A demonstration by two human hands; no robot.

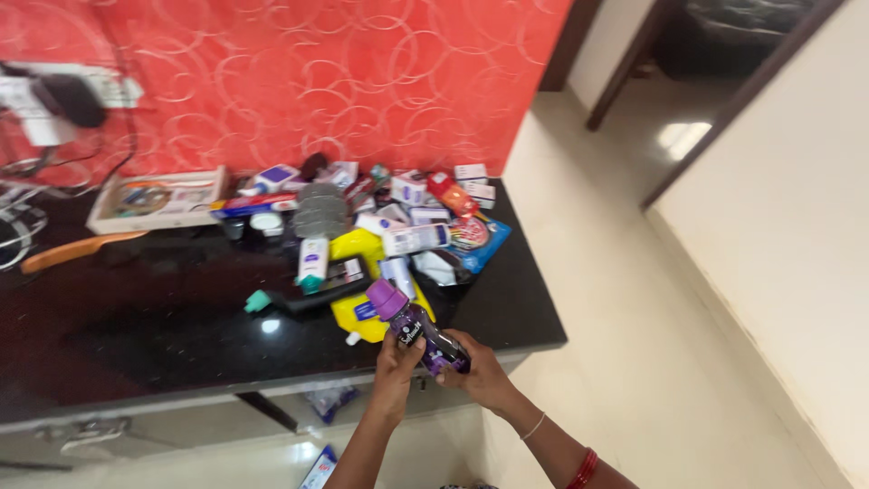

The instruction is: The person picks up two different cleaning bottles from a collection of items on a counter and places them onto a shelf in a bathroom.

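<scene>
I am holding a dark purple plastic bottle with a purple cap [418, 324] in both hands, near a yellow pouch [362, 276] and small white cartons [415, 239] lying on the black counter [136, 335].

Dark purple-capped bottle [418, 327] (perhaps glass), tilted, above the counter edge.

Bright daylight from the doorway [685, 136] — glare on countertop [269, 326], soft blur
</scene>
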